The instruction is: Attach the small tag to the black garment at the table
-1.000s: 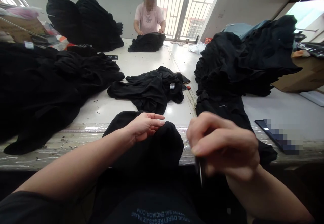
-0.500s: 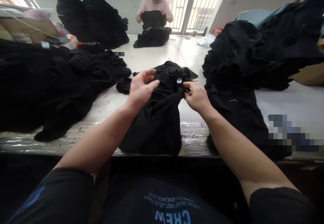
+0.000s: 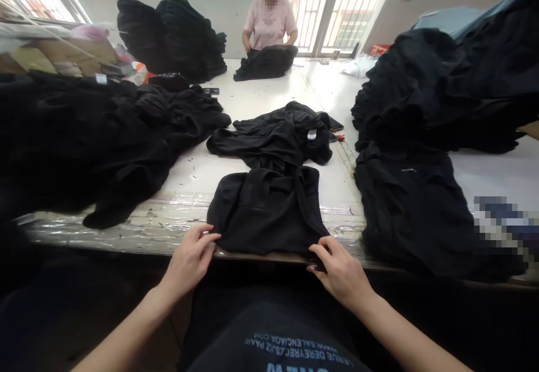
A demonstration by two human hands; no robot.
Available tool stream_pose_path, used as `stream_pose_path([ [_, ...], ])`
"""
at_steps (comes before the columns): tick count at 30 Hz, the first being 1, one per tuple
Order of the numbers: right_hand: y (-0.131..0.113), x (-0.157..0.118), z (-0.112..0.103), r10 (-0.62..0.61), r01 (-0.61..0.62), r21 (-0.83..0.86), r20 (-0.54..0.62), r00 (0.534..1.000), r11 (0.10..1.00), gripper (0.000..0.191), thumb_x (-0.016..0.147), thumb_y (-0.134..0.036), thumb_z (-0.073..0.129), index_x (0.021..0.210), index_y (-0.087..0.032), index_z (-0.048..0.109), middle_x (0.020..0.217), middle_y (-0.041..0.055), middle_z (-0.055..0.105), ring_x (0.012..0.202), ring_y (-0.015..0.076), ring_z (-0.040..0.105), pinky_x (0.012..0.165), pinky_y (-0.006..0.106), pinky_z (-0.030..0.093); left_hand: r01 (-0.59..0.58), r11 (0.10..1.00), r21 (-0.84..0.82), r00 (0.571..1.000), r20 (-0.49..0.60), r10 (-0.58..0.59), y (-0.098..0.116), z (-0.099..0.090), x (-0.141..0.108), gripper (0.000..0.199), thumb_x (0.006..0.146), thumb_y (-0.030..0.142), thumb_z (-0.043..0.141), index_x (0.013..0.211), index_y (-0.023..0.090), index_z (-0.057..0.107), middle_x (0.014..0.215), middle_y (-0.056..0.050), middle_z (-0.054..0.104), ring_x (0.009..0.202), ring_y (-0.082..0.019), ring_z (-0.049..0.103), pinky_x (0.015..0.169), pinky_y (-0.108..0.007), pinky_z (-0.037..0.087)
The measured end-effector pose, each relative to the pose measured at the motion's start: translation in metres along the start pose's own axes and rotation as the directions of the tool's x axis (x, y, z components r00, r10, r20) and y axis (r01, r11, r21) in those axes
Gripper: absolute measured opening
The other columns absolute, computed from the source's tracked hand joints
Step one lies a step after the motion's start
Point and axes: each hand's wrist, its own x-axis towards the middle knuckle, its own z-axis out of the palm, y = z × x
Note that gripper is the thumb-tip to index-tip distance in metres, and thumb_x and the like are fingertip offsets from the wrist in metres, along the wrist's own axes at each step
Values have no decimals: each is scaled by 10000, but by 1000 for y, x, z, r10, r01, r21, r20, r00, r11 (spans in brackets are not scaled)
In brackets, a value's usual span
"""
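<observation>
Left hand point(image 3: 188, 262): fingertips on hem of black garment point(image 3: 265, 215), grip unclear
Right hand point(image 3: 340, 271): pinching garment's near corner at counter point(image 3: 193, 178) edge
Beyond: crumpled black garment point(image 3: 269, 136), just past

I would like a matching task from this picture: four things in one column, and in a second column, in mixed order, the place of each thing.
Things:
1. Left hand
2. Right hand
3. Black garment
4. Person in a pink T-shirt

Places:
A. At the far side of the table
B. At the garment's near right corner
C. Spread out at the table's near edge
D. At the garment's near left corner

Right pairs: 1-D, 2-B, 3-C, 4-A.
</observation>
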Motion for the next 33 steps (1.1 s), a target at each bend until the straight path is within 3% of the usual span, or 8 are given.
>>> stream_pose_path([
  [3,10,-4,-1,-13,12,40,19,1000,999,180,768,-79,539,901,-188,591,896,79,567,807,222,575,640,308,489,56,996,-73,998,-37,-58,3,2,6,179,858,276,489,853,202,652,1057,-89,575,977,-232,579,828,-377,492],
  [7,19,-1,-33,60,-54,359,-3,998,932,121,831,-137,493,806,-204,591,821,48,600,777,196,577,694,311,483,198,912,-360,976,-15,-217,19,-27,23,162,846,348,551,827,200,614,1112,-71,581,829,-171,603,657,-274,494],
  [9,23,5,-51,224,-193,574,17,974,796,63,842,-254,554,829,-210,596,778,30,609,715,174,583,658,287,484,270,819,-507,954,26,-299,27,-38,33,177,846,375,563,843,200,594,899,-35,633,656,-124,587,607,-246,477],
  [12,30,19,-64,472,-336,789,67,879,514,200,756,-377,676,830,-204,608,718,10,589,640,150,562,586,255,466,362,648,-670,913,117,-390,34,-41,47,224,833,413,585,802,192,565,557,51,523,435,-73,479,464,-191,397],
  [16,34,32,-59,617,-402,887,189,764,226,324,629,-415,788,774,-181,617,684,-3,561,602,120,518,552,236,433,408,504,-761,885,193,-425,35,-33,60,293,776,437,650,726,164,556,546,56,505,357,-36,410,360,-158,290],
  [19,35,32,-55,618,-430,893,262,741,137,350,594,-415,816,747,-171,618,681,-8,555,598,108,505,546,229,424,411,479,-775,882,206,-424,35,-32,61,298,759,431,671,725,156,564,553,52,510,352,-30,414,356,-152,287],
  [29,37,32,-62,558,-471,867,313,768,161,422,562,-381,836,858,-151,644,721,24,620,632,156,581,593,289,488,446,473,-760,868,239,-435,35,-35,62,297,728,429,696,733,155,582,556,50,511,369,-36,420,370,-158,302],
  [33,33,31,-85,506,-442,781,191,841,440,369,621,-406,793,870,-161,675,781,48,671,688,187,624,633,307,516,461,561,-688,878,259,-403,42,-50,66,280,735,434,680,753,165,606,526,35,522,414,-73,458,412,-189,356],
])
